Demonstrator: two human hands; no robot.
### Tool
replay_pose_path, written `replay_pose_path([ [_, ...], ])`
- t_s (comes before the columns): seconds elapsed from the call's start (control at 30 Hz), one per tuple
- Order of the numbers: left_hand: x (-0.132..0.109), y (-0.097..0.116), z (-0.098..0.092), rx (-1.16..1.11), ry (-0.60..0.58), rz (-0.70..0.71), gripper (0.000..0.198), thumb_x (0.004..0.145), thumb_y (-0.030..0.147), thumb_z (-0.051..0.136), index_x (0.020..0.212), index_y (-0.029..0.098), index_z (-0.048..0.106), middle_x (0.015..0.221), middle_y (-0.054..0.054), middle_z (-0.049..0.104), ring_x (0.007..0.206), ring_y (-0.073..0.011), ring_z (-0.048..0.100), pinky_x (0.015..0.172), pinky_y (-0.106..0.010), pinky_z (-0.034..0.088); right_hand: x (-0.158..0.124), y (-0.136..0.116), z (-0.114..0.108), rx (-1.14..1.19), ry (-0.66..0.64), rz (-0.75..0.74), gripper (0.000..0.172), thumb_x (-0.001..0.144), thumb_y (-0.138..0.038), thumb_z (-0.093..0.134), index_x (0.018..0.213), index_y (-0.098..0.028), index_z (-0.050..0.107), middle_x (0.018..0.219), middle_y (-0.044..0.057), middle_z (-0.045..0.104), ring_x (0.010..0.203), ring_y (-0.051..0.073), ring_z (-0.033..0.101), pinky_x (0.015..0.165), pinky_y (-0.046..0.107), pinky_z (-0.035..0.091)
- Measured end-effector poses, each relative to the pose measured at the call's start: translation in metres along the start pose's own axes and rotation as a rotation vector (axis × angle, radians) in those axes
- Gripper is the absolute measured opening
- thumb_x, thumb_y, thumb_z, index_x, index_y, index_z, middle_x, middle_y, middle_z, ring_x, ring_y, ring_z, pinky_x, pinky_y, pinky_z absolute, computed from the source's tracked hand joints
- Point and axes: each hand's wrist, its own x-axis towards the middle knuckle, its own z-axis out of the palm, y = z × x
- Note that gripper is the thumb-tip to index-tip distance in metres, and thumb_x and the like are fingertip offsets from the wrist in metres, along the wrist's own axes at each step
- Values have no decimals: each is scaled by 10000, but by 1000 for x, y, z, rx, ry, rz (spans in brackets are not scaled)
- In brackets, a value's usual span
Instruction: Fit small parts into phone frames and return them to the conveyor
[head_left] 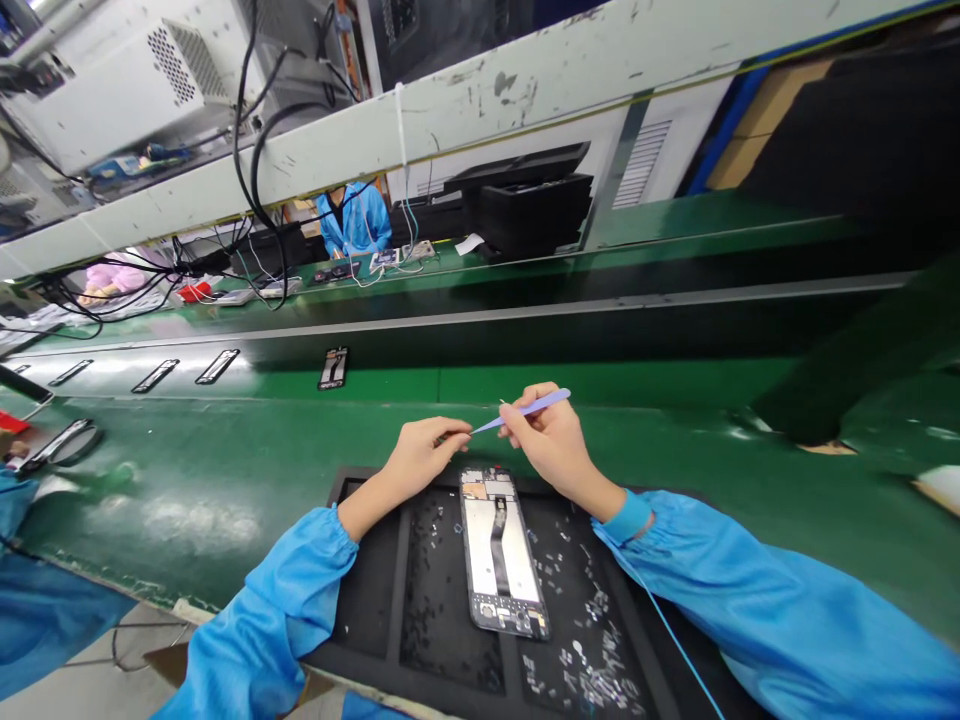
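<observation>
My right hand (551, 440) grips a pair of purple tweezers (544, 402), whose tip points left. At that tip, the thumb and fingers of my left hand (424, 455) are pinched together; whatever sits between them is too small to make out. Below both hands lies an opened phone (499, 550), its inner side up, with a black flex cable (498, 550) down the middle. The phone rests across a black tray (396, 600) with compartments. Small dark pieces (442, 610) are scattered left of the phone, and small shiny pieces (600, 650) lie to its right.
Several more opened phones, one nearest at the back (333, 368), lie along the green bench (225, 450). A co-worker in blue (355, 220) sits across. At the far left is another blue sleeve (45, 620). A wrist cord (675, 640) runs from my right cuff. Black cables (255, 150) hang overhead.
</observation>
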Motion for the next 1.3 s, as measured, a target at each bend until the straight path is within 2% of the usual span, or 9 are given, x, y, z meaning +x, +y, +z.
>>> replay_pose_path([
  [0.1, 3, -2, -1, -57, -55, -138, 378, 852, 251, 641, 1218, 165, 608, 901, -44, 701, 625, -126, 670, 413, -171, 457, 8, 3, -5, -21, -93, 135, 500, 734, -556, 798, 867, -242, 432, 577, -45, 611, 440, 122, 527, 452, 252, 407],
  [0.17, 4, -4, -2, -88, -127, -213, 366, 827, 262, 660, 1170, 142, 617, 857, -35, 687, 525, -102, 622, 349, -155, 393, 12, 7, -8, -37, -143, 203, 511, 711, -553, 812, 868, -229, 449, 556, -35, 624, 428, 120, 536, 444, 241, 414],
  [0.27, 6, -5, -5, -109, -200, -284, 260, 824, 270, 655, 1043, 130, 658, 772, -16, 667, 434, -63, 540, 339, -147, 363, 15, 14, -11, -46, -216, 286, 499, 703, -528, 824, 862, -214, 470, 530, -31, 622, 425, 122, 548, 462, 252, 475],
  [0.43, 8, -5, -9, -78, -183, -341, 127, 818, 195, 598, 906, 129, 662, 740, -7, 669, 408, -26, 487, 366, -125, 335, 10, 20, -9, -27, -305, 401, 510, 689, -526, 833, 844, -219, 457, 510, -66, 585, 415, 98, 512, 574, 364, 610],
  [0.6, 6, -1, -11, -105, -298, -409, 186, 785, 177, 579, 922, 136, 699, 852, -46, 726, 417, -49, 531, 325, -137, 313, 8, 20, -7, -37, -323, 447, 524, 678, -520, 845, 851, -220, 451, 534, -70, 587, 437, 91, 527, 600, 357, 631],
  [0.8, 11, -6, -9, -184, -387, -545, 191, 790, 203, 599, 912, 121, 721, 836, -58, 719, 503, -95, 638, 386, -154, 461, 9, 20, -8, -71, -325, 458, 495, 709, -489, 838, 846, -222, 444, 542, -71, 577, 446, 90, 535, 603, 334, 637],
  [0.93, 12, -9, -5, -220, -396, -594, 138, 802, 239, 653, 859, 133, 719, 823, -53, 717, 595, -127, 694, 466, -176, 538, 9, 20, -8, -103, -318, 456, 441, 760, -471, 804, 849, -227, 447, 564, -60, 581, 457, 112, 567, 590, 343, 638],
  [1.13, 12, -8, -1, -212, -355, -603, 67, 797, 181, 653, 812, 131, 695, 708, -17, 683, 542, -105, 662, 493, -189, 560, 9, 20, -7, -136, -319, 438, 388, 804, -455, 760, 840, -228, 448, 544, -63, 575, 442, 102, 539, 599, 344, 639],
  [1.3, 12, -2, 1, -180, -347, -595, 46, 771, 124, 633, 790, 131, 673, 651, 6, 646, 505, -95, 623, 449, -183, 534, 10, 21, -8, -193, -316, 405, 367, 790, -412, 771, 846, -226, 460, 542, -53, 598, 438, 127, 580, 541, 307, 601],
])
